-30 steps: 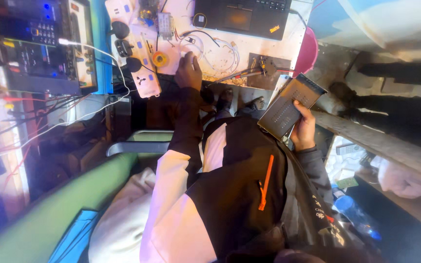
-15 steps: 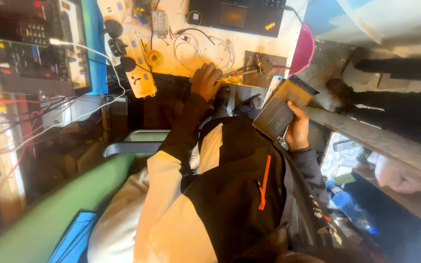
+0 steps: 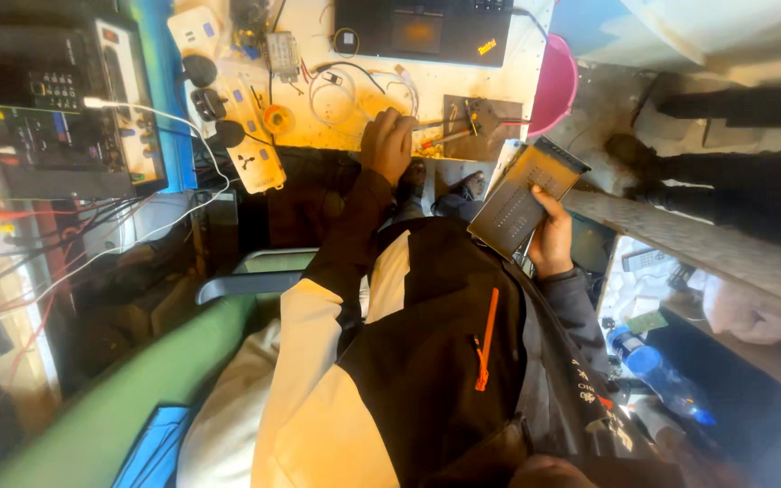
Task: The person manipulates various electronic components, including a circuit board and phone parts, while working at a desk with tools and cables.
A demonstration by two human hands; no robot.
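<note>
My left hand (image 3: 389,145) rests at the front edge of the pale workbench (image 3: 336,136), fingers curled around a thin red-handled tool (image 3: 440,137). The tool's tip points at a small brown board (image 3: 481,122) with wires on it. To the right, off the bench, my right hand (image 3: 550,239) holds a flat grey perforated panel (image 3: 522,194) by its lower edge, tilted upward. My black and white jacket (image 3: 427,361) with an orange zip fills the lower middle.
A black laptop (image 3: 427,27) sits at the back of the bench, with a white power strip (image 3: 237,136), a yellow tape roll (image 3: 276,117) and loose wires (image 3: 354,90) nearby. A dark electronic unit (image 3: 65,108) stands left, a pink bucket (image 3: 553,81) right, a blue bottle (image 3: 653,366) lower right.
My left hand has slid right along the bench edge towards the brown board. The right hand with the grey panel has stayed about where it was.
</note>
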